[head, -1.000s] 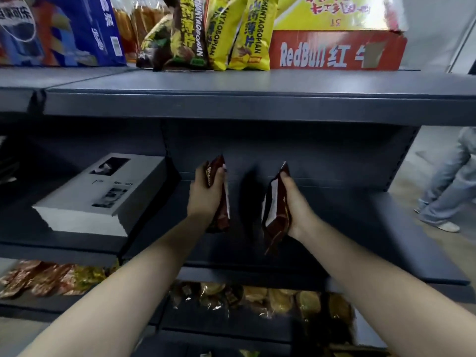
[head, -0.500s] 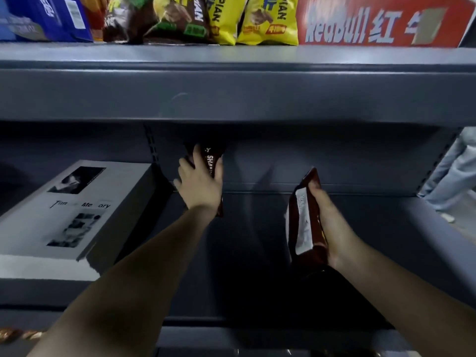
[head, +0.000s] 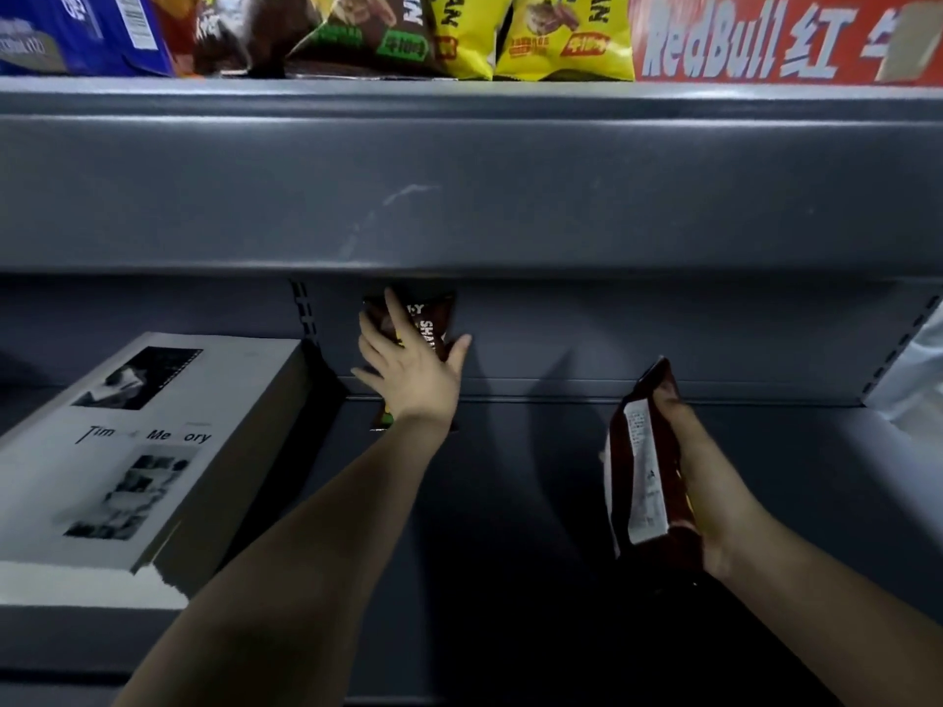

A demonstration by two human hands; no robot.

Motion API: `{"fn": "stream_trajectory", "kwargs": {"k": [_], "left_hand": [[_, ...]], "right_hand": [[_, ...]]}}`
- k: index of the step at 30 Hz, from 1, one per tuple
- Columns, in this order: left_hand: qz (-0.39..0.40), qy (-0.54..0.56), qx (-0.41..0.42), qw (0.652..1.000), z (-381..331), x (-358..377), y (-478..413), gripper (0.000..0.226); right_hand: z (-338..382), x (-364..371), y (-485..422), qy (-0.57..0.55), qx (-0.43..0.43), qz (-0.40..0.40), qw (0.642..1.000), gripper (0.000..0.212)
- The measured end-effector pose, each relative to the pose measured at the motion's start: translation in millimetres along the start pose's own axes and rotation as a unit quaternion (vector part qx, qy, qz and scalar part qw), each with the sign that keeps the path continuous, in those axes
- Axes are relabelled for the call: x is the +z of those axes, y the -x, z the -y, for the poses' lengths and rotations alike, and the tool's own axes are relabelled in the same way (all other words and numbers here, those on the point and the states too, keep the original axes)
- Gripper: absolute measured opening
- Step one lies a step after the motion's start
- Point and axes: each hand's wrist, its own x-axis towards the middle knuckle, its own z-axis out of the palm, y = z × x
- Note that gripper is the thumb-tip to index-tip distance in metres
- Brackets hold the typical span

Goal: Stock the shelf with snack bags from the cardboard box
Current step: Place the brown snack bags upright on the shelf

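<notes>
Grey metal shelving fills your view, and the middle shelf (head: 561, 502) runs back to a flat rear panel under the thick front edge of the upper shelf (head: 459, 170). Your left hand (head: 413, 372) reaches to the back with its fingers straight and spread, palm pressed flat on a dark brown snack bag (head: 433, 318) that stands upright against the rear panel, its bottom edge on the shelf. Your right hand (head: 699, 482) is nearer to you and well apart from the left, its fingers curled round a second snack bag (head: 643, 482), dark red-brown with a white label strip; you hold it upright and edge-on above the shelf. Left of your left arm, a white box (head: 153, 451) printed with grey photos lies flat on the same shelf. On the upper shelf stand a blue carton (head: 76, 33), brown bags (head: 367, 33), yellow bags (head: 561, 38) and a red carton (head: 765, 43) with white lettering.
</notes>
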Motion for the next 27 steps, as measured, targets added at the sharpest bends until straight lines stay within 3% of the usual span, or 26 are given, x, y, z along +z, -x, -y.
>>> {"fn": "stream_trajectory", "kwargs": {"k": [3,8,11,15,19,21,24,27], "left_hand": [[0.03,-0.018,0.054,0.998,16,-10,14,0.115],[0.063,-0.177,0.205,0.961,59,-29,31,0.107],[0.088,-0.21,0.212,0.95,64,-37,29,0.108],[0.112,-0.178,0.206,0.956,57,-41,27,0.114],[0.122,-0.165,0.181,0.962,46,-48,31,0.115],[0.12,-0.151,0.163,0.968,42,-54,34,0.107],[0.103,-0.093,0.12,0.983,43,-68,36,0.088],[0.067,0.003,0.176,0.982,51,-80,37,0.063]], "right_hand": [[0,6,2,0.017,-0.007,-0.012,1.0,0.082],[2,20,10,0.015,-0.001,-0.005,1.0,0.076],[-2,27,11,0.036,0.0,0.007,0.999,0.079],[-6,33,17,0.072,-0.008,0.014,0.997,0.087],[-5,35,23,0.065,-0.039,-0.008,0.997,0.046],[-2,41,24,0.036,-0.064,0.0,0.997,0.039],[2,60,17,0.038,-0.118,0.027,0.992,0.055],[0,89,3,0.109,-0.179,0.026,0.977,0.071]]}}
